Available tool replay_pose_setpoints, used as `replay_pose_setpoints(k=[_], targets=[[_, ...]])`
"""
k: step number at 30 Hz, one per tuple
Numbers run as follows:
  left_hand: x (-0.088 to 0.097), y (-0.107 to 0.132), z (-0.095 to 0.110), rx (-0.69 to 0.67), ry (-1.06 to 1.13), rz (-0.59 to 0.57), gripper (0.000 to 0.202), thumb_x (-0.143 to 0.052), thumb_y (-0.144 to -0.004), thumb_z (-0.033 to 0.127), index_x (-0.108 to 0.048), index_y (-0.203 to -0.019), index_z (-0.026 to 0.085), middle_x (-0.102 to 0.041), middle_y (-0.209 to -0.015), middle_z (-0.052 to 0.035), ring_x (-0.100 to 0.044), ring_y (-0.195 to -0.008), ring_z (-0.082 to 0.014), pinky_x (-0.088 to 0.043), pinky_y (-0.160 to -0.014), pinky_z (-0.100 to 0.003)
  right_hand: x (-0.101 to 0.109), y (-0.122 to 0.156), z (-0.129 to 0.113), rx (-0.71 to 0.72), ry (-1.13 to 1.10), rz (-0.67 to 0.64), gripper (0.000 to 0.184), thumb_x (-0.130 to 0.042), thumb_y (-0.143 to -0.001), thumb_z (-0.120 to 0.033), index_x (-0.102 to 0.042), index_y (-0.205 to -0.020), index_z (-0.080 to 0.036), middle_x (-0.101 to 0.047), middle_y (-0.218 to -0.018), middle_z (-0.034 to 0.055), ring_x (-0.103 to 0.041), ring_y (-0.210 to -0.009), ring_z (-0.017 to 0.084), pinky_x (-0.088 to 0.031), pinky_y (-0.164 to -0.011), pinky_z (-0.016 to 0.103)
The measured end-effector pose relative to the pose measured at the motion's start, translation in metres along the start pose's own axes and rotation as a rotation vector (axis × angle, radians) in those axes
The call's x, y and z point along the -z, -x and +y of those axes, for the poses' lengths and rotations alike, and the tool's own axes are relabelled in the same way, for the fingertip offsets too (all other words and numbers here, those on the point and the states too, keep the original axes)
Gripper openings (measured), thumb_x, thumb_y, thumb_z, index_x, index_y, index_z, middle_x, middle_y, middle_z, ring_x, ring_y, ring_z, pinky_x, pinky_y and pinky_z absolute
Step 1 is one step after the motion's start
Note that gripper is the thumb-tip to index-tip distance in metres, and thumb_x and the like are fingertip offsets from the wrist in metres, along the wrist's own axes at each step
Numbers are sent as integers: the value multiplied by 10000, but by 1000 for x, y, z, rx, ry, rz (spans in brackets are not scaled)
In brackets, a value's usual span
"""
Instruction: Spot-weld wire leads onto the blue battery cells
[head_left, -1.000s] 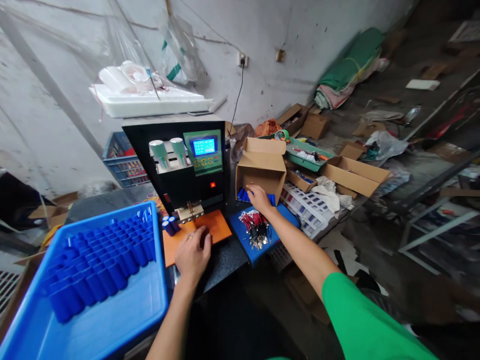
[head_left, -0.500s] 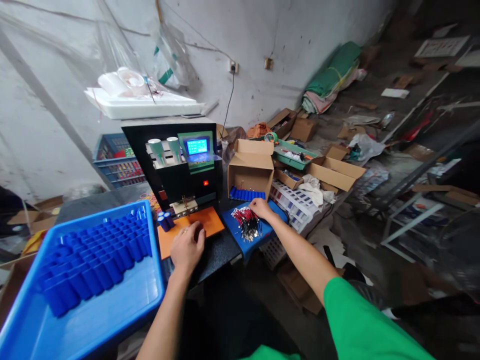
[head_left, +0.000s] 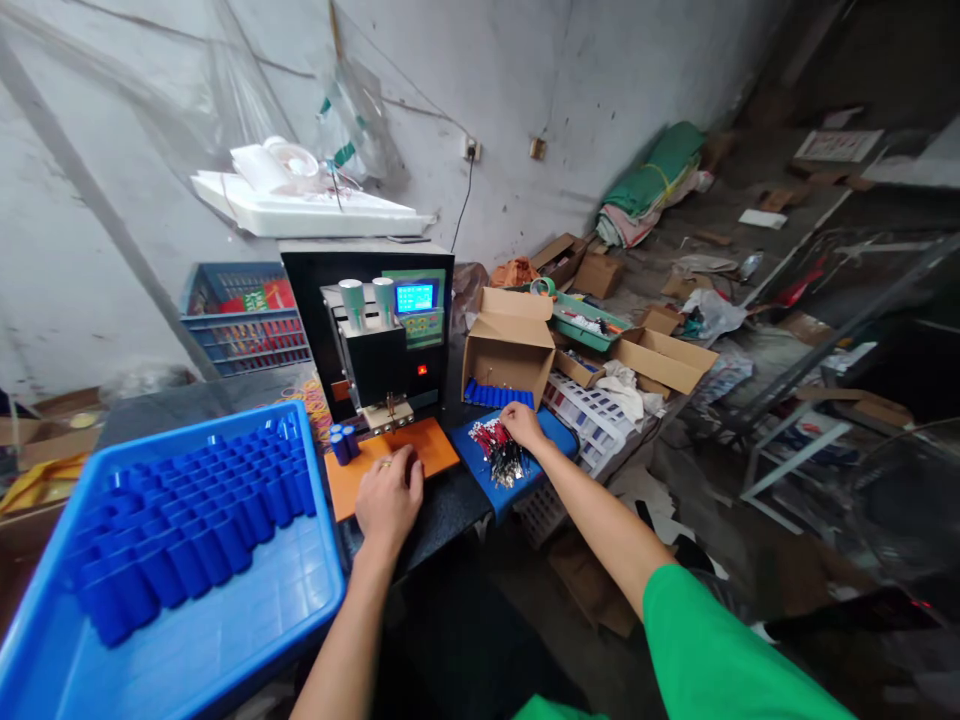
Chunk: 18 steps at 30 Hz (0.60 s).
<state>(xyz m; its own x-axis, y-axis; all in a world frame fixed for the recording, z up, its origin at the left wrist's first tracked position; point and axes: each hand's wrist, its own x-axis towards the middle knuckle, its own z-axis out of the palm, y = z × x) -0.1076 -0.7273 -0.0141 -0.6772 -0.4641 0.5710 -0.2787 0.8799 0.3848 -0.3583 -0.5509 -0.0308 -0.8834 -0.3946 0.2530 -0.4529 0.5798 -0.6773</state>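
Observation:
My left hand [head_left: 388,492] rests palm down on an orange board [head_left: 436,447] before a black spot welder [head_left: 373,365]; its fingers are loosely bent, the thumb stands apart, and no held thing shows. Three or so blue cylindrical cells [head_left: 343,444] stand upright just left of it. Over on the right, the fingertips of my right hand [head_left: 523,424] are pinched together at the edge of a pile of red and black wire leads [head_left: 501,455], apparently on one lead, though the fingers partly cover it. That pile, with white connectors, lies on a blue cloth [head_left: 469,447].
A blue tray [head_left: 296,590] full of upright blue cells stands at left. Behind the wires, an open cardboard box [head_left: 510,330] has a row of blue cells at its front. A white crate [head_left: 592,420] and a green tray [head_left: 589,322] sit farther right.
The camera view has shifted, so the welder and board appear farther right. My left hand stays on the board and my right hand stays at the wire pile.

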Motion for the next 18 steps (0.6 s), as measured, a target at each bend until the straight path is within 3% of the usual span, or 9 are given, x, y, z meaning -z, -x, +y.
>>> replay_pose_setpoints(k=[7,13,18], targets=[[-4,1,-2,0,26,27,344,-470,-939,371,-675,-1171,221,-739,-1064,-95,-634,-1010,-279,-449,-844,-374,23,-9,-10,-72,-545,239,216,-598,-745,-396,-607,-771,-182,-665,-714,23,-642,-690,178,-529,-635,280],[-1,0,0,14,19,9,370,-456,-948,377,-671,-1186,193,-735,-1075,-118,-642,-1003,-293,-450,-851,-391,42,-7,-30,-24,-802,438,314,-628,-749,-490,-537,-818,-197,-658,-780,17,-654,-724,150,-551,-682,277],[0,-3,0,47,56,-8,387,-479,-937,403,-678,-1184,183,-733,-1042,-138,-649,-1006,-310,-470,-851,-417,48,17,-59,2,-946,395,274,-686,-754,-431,-566,-820,-194,-667,-772,12,-650,-699,138,-555,-671,264]])
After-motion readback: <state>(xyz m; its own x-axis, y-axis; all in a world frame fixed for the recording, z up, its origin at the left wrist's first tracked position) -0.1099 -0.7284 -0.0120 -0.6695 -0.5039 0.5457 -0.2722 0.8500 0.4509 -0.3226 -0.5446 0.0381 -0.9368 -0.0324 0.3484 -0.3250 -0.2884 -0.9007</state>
